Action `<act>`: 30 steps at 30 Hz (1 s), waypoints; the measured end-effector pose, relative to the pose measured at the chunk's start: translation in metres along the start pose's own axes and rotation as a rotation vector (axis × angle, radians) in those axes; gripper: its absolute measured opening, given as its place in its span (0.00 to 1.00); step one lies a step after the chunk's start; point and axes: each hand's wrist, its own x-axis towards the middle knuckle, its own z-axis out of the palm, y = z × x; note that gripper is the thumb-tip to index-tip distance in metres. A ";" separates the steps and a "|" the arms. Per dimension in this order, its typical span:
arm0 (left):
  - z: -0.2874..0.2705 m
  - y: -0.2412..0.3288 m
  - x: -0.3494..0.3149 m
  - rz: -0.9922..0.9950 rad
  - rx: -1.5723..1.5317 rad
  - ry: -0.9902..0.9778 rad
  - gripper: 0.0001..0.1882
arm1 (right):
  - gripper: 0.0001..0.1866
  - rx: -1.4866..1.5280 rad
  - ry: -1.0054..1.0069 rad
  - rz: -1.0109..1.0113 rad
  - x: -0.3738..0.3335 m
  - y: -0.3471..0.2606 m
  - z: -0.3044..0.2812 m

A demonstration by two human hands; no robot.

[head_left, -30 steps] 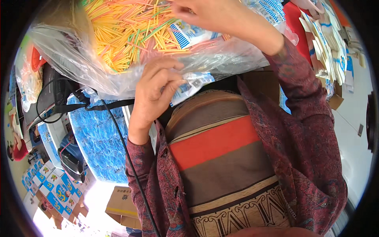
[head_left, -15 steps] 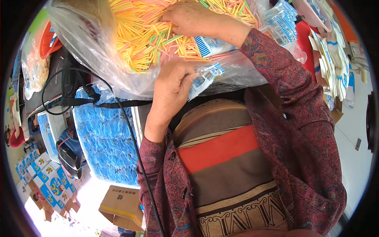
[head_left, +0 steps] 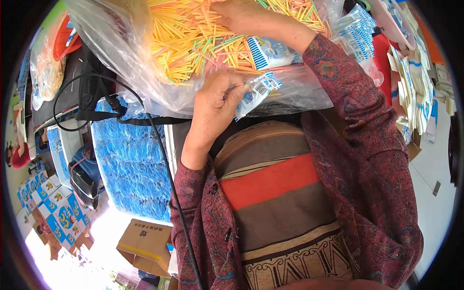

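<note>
My left hand (head_left: 217,104) pinches a small blue-and-white plastic packet (head_left: 255,96) between thumb and fingers, just in front of my body. Thin yellow, pink and green sticks (head_left: 186,50) lie heaped on clear plastic sheeting (head_left: 176,100). At the top edge, my right hand (head_left: 244,15) reaches into this heap with fingers bent around some of the sticks; part of the hand is cut off by the frame. Another blue-and-white packet (head_left: 278,52) lies on the heap under my right forearm.
More striped packets (head_left: 356,36) are stacked right of the heap. A white-rimmed tub of many blue packets (head_left: 130,164) stands at my left, with a black cable (head_left: 162,159) crossing in front. An open cardboard box (head_left: 145,246) sits below. White-and-blue packaging (head_left: 413,89) hangs at right.
The view has shifted slightly, moving the scene to the right and up. My left hand still pinches the packet, now tilted a little differently. My right hand stays in the sticks.
</note>
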 end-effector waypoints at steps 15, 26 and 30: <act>0.003 -0.007 0.000 -0.058 -0.086 -0.004 0.04 | 0.07 -0.072 0.198 -0.106 -0.012 0.010 -0.042; 0.001 -0.009 -0.001 -0.042 -0.119 0.003 0.04 | 0.06 -0.193 0.268 -0.172 -0.060 0.006 -0.038; 0.003 -0.011 -0.002 -0.034 -0.113 0.009 0.04 | 0.08 -0.235 0.038 -0.168 -0.043 0.018 -0.032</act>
